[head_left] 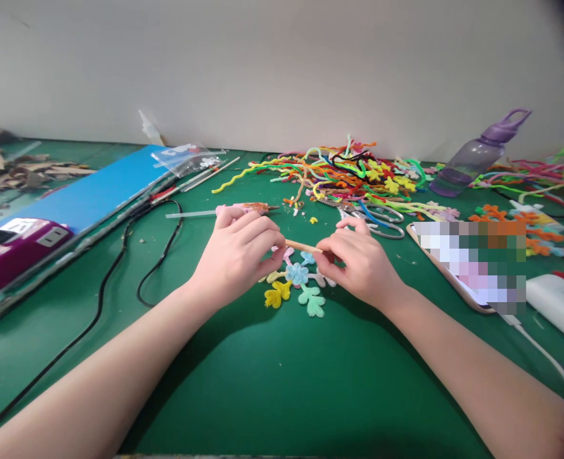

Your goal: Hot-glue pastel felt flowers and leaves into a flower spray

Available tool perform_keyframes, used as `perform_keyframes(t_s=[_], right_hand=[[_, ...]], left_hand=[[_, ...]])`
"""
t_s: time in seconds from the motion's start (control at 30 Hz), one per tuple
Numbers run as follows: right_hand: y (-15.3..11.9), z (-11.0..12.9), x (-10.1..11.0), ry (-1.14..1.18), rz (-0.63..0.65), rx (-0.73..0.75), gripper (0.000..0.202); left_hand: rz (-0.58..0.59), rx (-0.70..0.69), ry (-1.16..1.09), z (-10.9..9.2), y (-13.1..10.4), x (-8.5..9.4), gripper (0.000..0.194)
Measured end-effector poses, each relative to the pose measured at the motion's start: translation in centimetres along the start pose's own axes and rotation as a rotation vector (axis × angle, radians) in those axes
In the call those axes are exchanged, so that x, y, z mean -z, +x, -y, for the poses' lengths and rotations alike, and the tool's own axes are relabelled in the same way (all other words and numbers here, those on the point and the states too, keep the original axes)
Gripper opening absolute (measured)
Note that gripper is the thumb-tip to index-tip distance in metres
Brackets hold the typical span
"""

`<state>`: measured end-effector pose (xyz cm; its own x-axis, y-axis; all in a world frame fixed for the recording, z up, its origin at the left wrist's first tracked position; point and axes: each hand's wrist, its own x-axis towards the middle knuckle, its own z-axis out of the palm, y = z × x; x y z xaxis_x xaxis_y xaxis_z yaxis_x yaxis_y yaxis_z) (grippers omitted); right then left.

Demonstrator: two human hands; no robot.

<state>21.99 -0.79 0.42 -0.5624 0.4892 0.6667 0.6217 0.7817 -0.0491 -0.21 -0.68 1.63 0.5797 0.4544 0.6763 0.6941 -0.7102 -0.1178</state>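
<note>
Between my two hands a short straight tan pipe cleaner (302, 246) is stretched roughly level. My left hand (244, 252) pinches its left end with thumb and fingers. At the other end, the thumb and index finger of my right hand (363, 258) are closed on it. Just beneath, on the table, lies a fuzzy flower shape (296, 274) with a light blue centre and arms in yellow, mint and pink, partly covered by my fingers. Behind my left hand is a pink glue gun (251, 208) with a clear glue stick; scissors (382, 223) lie beyond my right hand.
A heap of coloured pipe cleaners (339, 169) spreads along the back of the green table (282, 395). To the right are a purple bottle (473, 156) and a phone (464, 264) on a cable. A blue board (85, 191), purple power strip (23, 248) and black cord (103, 293) occupy the left.
</note>
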Motion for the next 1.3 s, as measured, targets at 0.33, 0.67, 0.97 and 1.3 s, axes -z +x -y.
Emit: perform_keyframes(t_s=[0.33,0.67,0.97,1.3], right_hand=[[-0.5,-1.2,-0.5,-0.009,-0.01,-0.15,0.016],[-0.5,-1.3,-0.5,0.014,-0.057,-0.248,0.019],[-0.7,-2.0,-0.8,0.074,-0.087,-0.448,0.019],[-0.4,-1.6,-0.1,0.204,-0.031,-0.123,0.006]], left_hand=[[0.087,0.181,0.028,0.4,-0.4,-0.1,0.01],[0.187,0.44,0.081,0.9,-0.3,0.0,0.027],[0.159,0.41,0.134,1.0,-0.9,-0.4,0.034],[0.164,0.123,-0.121,0.8,-0.5,-0.4,0.022]])
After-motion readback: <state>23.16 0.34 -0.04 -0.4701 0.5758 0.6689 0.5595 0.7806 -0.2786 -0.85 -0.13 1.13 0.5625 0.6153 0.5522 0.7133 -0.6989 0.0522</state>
